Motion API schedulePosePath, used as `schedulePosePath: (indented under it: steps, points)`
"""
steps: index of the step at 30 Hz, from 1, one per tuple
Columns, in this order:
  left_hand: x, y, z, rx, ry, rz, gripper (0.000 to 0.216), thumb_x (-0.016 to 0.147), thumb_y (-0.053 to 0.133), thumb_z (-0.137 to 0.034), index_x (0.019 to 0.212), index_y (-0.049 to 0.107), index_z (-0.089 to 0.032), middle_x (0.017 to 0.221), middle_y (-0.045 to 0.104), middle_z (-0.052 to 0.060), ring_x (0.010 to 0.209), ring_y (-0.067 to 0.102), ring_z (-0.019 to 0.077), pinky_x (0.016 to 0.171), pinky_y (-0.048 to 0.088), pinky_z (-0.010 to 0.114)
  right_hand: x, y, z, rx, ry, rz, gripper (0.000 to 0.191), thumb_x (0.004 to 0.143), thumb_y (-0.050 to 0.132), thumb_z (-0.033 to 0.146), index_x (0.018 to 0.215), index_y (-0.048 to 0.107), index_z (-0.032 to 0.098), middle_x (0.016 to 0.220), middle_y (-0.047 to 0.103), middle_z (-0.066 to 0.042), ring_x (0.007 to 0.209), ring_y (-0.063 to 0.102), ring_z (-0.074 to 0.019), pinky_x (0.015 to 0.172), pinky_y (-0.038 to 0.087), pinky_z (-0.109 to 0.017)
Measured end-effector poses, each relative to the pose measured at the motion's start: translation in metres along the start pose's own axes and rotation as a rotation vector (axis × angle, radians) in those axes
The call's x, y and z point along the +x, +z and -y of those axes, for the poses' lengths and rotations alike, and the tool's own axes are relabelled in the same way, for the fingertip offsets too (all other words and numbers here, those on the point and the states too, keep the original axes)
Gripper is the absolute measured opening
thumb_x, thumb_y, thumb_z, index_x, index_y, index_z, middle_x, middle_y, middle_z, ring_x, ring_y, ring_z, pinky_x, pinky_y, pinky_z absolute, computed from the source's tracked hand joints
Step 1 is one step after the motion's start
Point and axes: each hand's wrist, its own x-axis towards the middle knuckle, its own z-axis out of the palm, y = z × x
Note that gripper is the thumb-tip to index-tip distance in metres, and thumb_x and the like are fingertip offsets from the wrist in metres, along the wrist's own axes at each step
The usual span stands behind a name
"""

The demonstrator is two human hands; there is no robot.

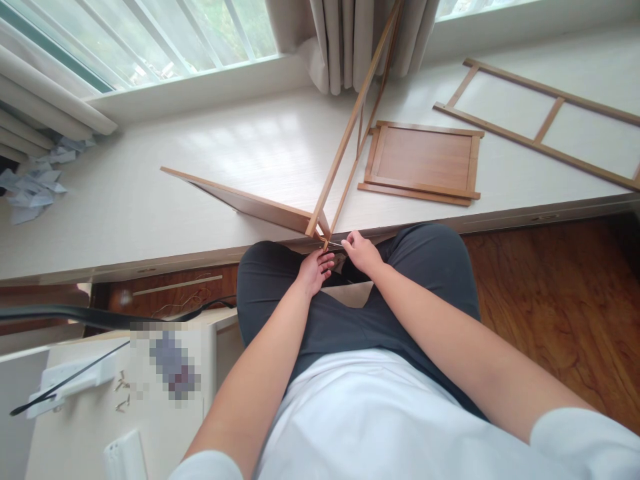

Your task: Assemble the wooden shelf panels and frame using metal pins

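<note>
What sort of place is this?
Probably a room in a home: there are long curtains, a wide pale ledge below the windows and a wood-look floor, though I can't tell which room.

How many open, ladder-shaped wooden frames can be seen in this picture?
2: one frame lies on the white ledge, at the right; another frame runs from near the left hand toward the curtain. None seems hidden.

mid-frame, the left hand (315, 273) had loosely curled fingers (327, 265); the right hand (363, 254) pinched, its forearm (435, 313) slanting from lower right.
</note>
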Motion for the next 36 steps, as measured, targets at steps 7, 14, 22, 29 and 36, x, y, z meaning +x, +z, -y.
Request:
schedulePosePath:
  steps: [7, 14, 22, 29, 36]
  points:
    - [0.001, -0.001, 0.001, -0.002, 0.005, -0.007, 0.015, 0.089, 0.059, -0.031, 0.096, 0.065, -0.019, 0.097, 0.074, 0.008, 0.064, 0.062, 0.012, 0.053, 0.042, 0.021, -0.005, -0.001, 0.002, -0.114, -0.031, 0.01, 0.03, 0.088, 0.067, 0.053, 0.097, 0.058, 0.026, 0.083, 0.069, -0.006, 0.077, 0.063, -0.0219, 0.065, 0.037, -0.028]
    - [-0.001, 0.0, 0.0, -0.019, -0.003, -0.015, 0.013, 0.091, 0.057, -0.029, 0.095, 0.064, -0.019, 0.092, 0.073, 0.006, 0.063, 0.061, 0.0117, 0.053, 0.041, 0.022, -0.005, -0.004, 0.002, -0.111, -0.022, -0.021, 0.026, 0.086, 0.072, 0.048, 0.094, 0.06, 0.026, 0.084, 0.069, -0.005, 0.08, 0.063, -0.0217, 0.066, 0.038, -0.028]
    - [0.001, -0.001, 0.001, -0.015, -0.002, -0.026, 0.013, 0.089, 0.059, -0.03, 0.094, 0.064, -0.018, 0.094, 0.074, 0.006, 0.064, 0.062, 0.0119, 0.054, 0.042, 0.023, -0.006, -0.008, 0.003, -0.072, -0.031, -0.055, 0.019, 0.084, 0.075, 0.04, 0.091, 0.064, 0.026, 0.08, 0.069, -0.004, 0.079, 0.064, -0.0214, 0.068, 0.041, -0.028]
    - [0.0, 0.001, 0.0, -0.017, 0.003, -0.033, 0.013, 0.09, 0.06, -0.031, 0.094, 0.062, -0.019, 0.093, 0.074, 0.007, 0.063, 0.062, 0.0124, 0.053, 0.041, 0.022, 0.005, -0.001, -0.007, -0.018, 0.02, -0.027, 0.014, 0.086, 0.069, 0.033, 0.077, 0.063, 0.024, 0.076, 0.068, -0.003, 0.074, 0.06, -0.0184, 0.067, 0.04, -0.027]
    - [-0.002, 0.001, 0.0, -0.031, 0.008, -0.032, 0.011, 0.089, 0.06, -0.03, 0.093, 0.062, -0.02, 0.095, 0.074, 0.007, 0.065, 0.062, 0.0128, 0.054, 0.041, 0.023, 0.014, -0.006, -0.012, 0.128, 0.091, -0.073, 0.016, 0.09, 0.057, 0.031, 0.078, 0.065, 0.023, 0.072, 0.069, -0.003, 0.072, 0.062, -0.0178, 0.068, 0.042, -0.026]
